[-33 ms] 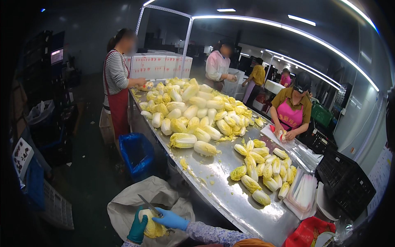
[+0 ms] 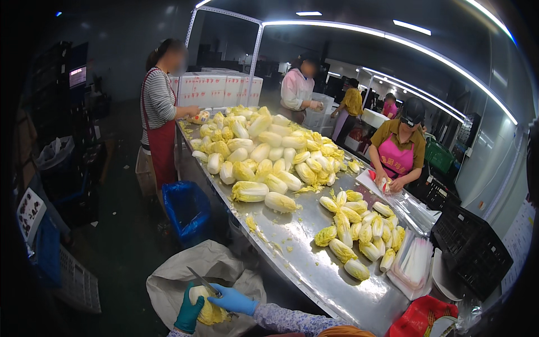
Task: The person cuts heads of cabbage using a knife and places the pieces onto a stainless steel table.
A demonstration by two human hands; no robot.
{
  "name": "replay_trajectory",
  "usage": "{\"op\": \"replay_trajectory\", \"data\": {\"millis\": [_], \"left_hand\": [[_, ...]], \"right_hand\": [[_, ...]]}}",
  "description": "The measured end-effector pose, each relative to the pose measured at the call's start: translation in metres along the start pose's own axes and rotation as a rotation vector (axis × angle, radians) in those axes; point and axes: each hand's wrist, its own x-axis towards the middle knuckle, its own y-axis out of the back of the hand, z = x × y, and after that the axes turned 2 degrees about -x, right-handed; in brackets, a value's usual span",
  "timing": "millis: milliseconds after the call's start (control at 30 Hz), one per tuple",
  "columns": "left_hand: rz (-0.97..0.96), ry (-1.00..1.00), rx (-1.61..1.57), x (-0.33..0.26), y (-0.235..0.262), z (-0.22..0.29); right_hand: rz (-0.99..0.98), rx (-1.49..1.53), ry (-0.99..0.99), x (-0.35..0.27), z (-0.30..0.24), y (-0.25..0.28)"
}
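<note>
The cabbage (image 2: 210, 314) is held above the open mouth of a pale sack (image 2: 175, 268), off the near edge of the worktop, its white end up and its yellow leaves angled down to the right. It looks fairly dense and should have some heft for its size: stiff and firm at the white end, softer and looser toward the yellow leaves, which would likely tear or peel if pinched. The pale outer ribs may be slick under a glove, so the surest hold should be a broad palm around the thick white part, with the leaf tips left free.

The left hand (image 2: 189, 315), in a green glove, has its grip clamped on the cabbage's left side. The right hand (image 2: 234, 300), in a blue glove, has its grip closed around the handle of a knife (image 2: 203, 282) and lies against the cabbage's upper right; whether any fingers also press the leaves is hard to tell. The blade points up and left, so the white end is best held with fingers below its line.

Beyond, the metal worktop (image 2: 300, 238) carries a large heap (image 2: 264, 151) of cabbages and, nearer, a smaller pile (image 2: 364, 229), with clear bags (image 2: 414, 259) beside it. A blue liner (image 2: 188, 210) stands past the sack.
</note>
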Motion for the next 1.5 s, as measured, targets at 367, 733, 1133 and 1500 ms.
{"op": "replay_trajectory", "data": {"millis": [367,733,1133,1500], "left_hand": [[0.212,0.019,-0.135,-0.009,-0.002,0.009],[-0.111,0.129,-0.233,-0.011,-0.008,0.002],[0.18,0.086,-0.466,-0.012,-0.022,0.011],[0.066,0.202,-0.881,-0.018,-0.013,0.001]], "right_hand": [[0.18,-0.368,0.023,0.013,0.042,0.005],[0.013,0.154,-0.044,-0.013,0.015,0.007],[0.149,0.231,-0.013,0.006,0.037,0.01],[0.08,0.456,-0.033,-0.016,-0.012,0.0]]}}
